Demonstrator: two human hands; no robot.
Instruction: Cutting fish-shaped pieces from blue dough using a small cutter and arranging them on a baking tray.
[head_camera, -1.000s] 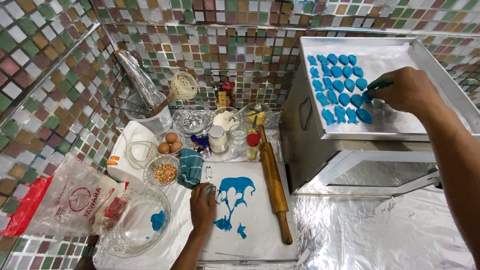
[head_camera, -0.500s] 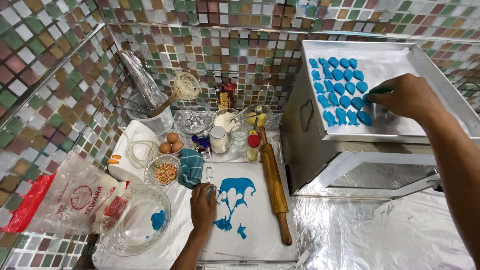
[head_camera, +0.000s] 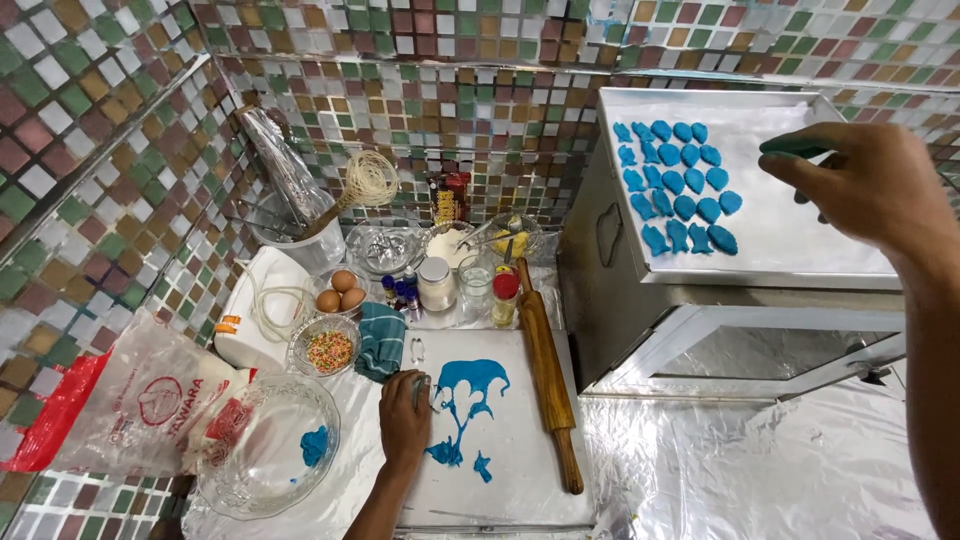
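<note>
My left hand (head_camera: 405, 420) rests on a white board (head_camera: 520, 470), fingers curled down at the edge of a rolled-out sheet of blue dough (head_camera: 465, 395) with shapes cut out of it. Something small and grey shows under the fingertips; I cannot tell what it is. My right hand (head_camera: 870, 185) hovers over the right part of a metal tray (head_camera: 790, 240) on top of a steel oven (head_camera: 610, 300). Its fingertips are stained blue-green and nothing shows in it. Several blue cut-out pieces (head_camera: 680, 185) lie in rows on the tray, left of that hand.
A wooden rolling pin (head_camera: 545, 370) lies along the board's right edge. Left of the board are a glass bowl (head_camera: 265, 445) with a blue dough lump, a sprinkles bowl (head_camera: 328, 348), eggs (head_camera: 340, 290), a teal cloth (head_camera: 380, 340), jars, a whisk (head_camera: 365, 180) and plastic bags (head_camera: 130, 400). Foil covers the counter.
My right hand has drawn back to the right, away from the rows of blue pieces it was touching. My left hand has stayed on the board.
</note>
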